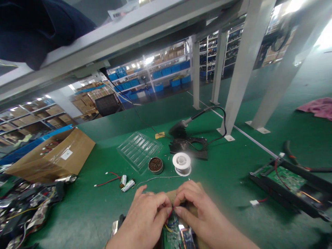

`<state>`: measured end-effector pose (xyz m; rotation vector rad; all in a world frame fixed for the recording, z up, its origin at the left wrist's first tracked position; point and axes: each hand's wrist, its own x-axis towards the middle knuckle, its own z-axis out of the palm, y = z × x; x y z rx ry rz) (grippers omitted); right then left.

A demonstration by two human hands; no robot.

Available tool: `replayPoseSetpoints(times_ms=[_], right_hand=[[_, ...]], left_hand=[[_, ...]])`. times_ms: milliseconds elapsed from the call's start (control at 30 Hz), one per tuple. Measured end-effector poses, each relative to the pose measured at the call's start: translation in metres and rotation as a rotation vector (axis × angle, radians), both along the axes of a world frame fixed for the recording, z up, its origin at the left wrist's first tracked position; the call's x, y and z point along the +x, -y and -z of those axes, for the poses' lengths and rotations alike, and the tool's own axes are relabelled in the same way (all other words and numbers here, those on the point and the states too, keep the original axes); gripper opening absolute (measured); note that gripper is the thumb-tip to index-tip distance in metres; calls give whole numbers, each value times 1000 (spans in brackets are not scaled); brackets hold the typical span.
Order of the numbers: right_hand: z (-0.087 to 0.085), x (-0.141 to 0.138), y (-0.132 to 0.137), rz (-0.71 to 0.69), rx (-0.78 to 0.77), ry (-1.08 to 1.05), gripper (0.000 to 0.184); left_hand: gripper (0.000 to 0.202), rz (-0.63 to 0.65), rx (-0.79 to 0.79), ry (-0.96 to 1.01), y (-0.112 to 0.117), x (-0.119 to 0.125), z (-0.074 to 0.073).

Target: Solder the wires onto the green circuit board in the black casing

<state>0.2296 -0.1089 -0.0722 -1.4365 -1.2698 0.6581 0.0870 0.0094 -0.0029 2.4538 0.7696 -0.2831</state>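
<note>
My left hand [145, 216] and my right hand [198, 207] meet at the near edge of the green bench, both with fingers pinched together on thin red wires [170, 211] that rise from a green circuit board [174, 235] lying under them. The board carries coloured wires and rests on a brown piece of card [171, 195]. Just beyond my hands lie a thin solder wire [158, 178], a white solder spool [182, 163] and a round tin of brown tip cleaner [156, 165]. Two small cylindrical cells with red leads [124, 182] lie to the left.
A soldering iron in its black stand [185, 133] sits behind the spool, next to a clear plastic tray [139, 150]. An open cardboard box [53, 155] and a heap of electronic scrap [23, 211] fill the left. A framed circuit board [287, 183] and pliers lie right.
</note>
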Motion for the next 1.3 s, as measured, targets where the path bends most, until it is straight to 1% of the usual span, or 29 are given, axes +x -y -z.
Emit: replayPoseSetpoints(times_ms=[67, 133, 233, 333, 467, 567, 633, 700, 867, 1067, 1233, 1300], right_hand=[[3, -2, 0, 19, 39, 106, 12], [5, -3, -1, 31, 53, 228, 13], [7, -5, -1, 30, 18, 343, 13], [6, -4, -1, 35, -34, 329, 15], [5, 1, 1, 60, -96, 304, 19], [7, 2, 2, 77, -184, 370, 30], [10, 1, 2, 75, -213, 415, 26], [13, 0, 1, 76, -220, 432, 23], [18, -1, 0, 92, -236, 460, 27], [22, -2, 1, 101, -239, 463, 25], [22, -3, 1, 106, -226, 452, 24], [20, -3, 1, 103, -214, 445, 27]], left_hand=[[19, 4, 15, -8, 1, 0, 0], [18, 10, 63, -25, 2, 1, 2], [16, 37, 176, -25, 3, 1, 6], [20, 73, 246, -7, 5, 1, 8], [22, 78, 275, -35, 5, 1, 7], [22, 83, 279, -49, 5, 1, 7], [22, 93, 288, -41, 5, 1, 9], [22, 98, 311, -47, 5, 0, 12], [24, 101, 366, -91, 8, 3, 17], [24, 92, 370, -73, 10, 6, 21], [23, 128, 434, -77, 10, 5, 26], [21, 145, 448, -81, 10, 5, 27]])
